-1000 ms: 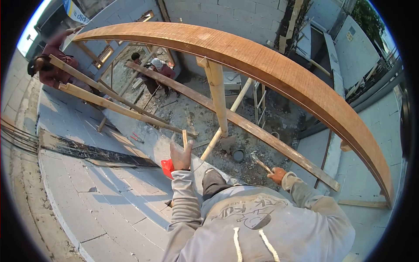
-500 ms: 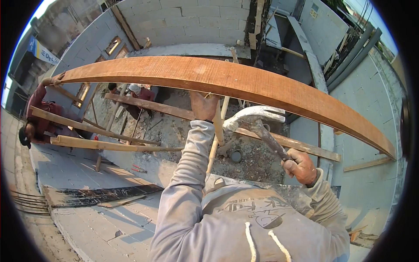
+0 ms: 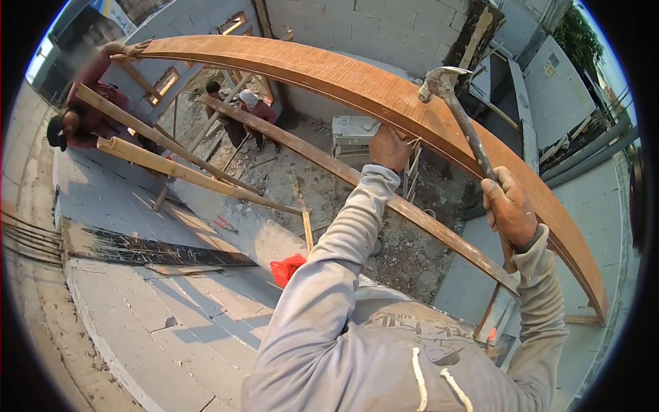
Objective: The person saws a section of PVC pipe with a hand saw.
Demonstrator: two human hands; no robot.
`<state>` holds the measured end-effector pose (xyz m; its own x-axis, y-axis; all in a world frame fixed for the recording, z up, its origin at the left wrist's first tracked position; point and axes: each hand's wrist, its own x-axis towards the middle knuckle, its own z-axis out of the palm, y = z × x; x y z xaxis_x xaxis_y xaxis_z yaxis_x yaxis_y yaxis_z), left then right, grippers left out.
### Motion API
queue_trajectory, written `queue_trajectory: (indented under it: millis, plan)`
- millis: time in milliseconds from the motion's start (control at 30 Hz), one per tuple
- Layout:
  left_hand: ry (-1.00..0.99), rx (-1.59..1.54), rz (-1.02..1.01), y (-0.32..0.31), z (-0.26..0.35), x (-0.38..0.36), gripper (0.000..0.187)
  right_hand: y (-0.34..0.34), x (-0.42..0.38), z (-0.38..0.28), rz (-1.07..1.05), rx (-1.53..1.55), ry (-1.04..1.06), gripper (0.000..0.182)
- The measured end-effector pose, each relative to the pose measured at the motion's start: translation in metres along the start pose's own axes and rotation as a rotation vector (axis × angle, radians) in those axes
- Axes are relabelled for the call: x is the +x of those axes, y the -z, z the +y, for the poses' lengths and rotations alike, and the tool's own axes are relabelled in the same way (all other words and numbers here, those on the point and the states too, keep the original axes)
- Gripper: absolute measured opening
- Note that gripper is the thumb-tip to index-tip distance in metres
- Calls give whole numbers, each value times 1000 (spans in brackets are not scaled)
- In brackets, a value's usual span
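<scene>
A long reddish-brown wooden beam (image 3: 329,72) spans the view in front of me, bowed by the wide lens. My left hand (image 3: 390,148) is closed at its near lower edge, with the fingertips hidden by the wood. Beside those knuckles, a thin pale strand sticks out. My right hand (image 3: 509,206) is wrapped round the handle of a claw hammer (image 3: 467,123), which is held upright. The hammer's head overlaps the beam's top face in this view, to the right of my left hand.
At the far left, a co-worker's hand (image 3: 137,48) rests on the beam's end. Bamboo poles (image 3: 185,172) slant below it. Under my arms runs a timber rail (image 3: 309,154). Two more people (image 3: 257,106) are on the rubble floor below. A red plastic bag (image 3: 287,269) sits by the block wall (image 3: 185,343).
My right hand has raised the hammer from below the beam to over it, turning it upright. My view has shifted; the beam and left hand appear farther right, and the red bag now shows.
</scene>
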<state>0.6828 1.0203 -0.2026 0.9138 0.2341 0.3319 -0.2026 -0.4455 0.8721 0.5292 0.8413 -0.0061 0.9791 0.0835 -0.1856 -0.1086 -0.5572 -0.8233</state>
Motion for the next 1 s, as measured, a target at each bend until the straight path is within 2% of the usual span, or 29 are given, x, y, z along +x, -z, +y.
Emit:
queue_trajectory:
  millis: [200,367,433,733,867,933,1000]
  plan:
    - [97,-65,-25,6,16,0,65,0,8,6,23,-103,9,18]
    - [68,-143,-11,10,25,-3,69,2,9,6,-33,-55,-5,24]
    - [165,-124,-41,13,29,-2,72,0,8,7,-53,-44,-23,29]
    - [187,-94,-107,19,28,1,81,-3,9,15,-36,13,-44,37]
    - [211,-98,-75,22,27,5,76,-4,11,18,-44,-4,-40,36]
    - [0,-8,-111,18,16,11,70,-5,10,17,-31,-15,-45,36]
    - [-39,33,-102,17,14,13,68,-5,10,18,-26,-23,-50,36]
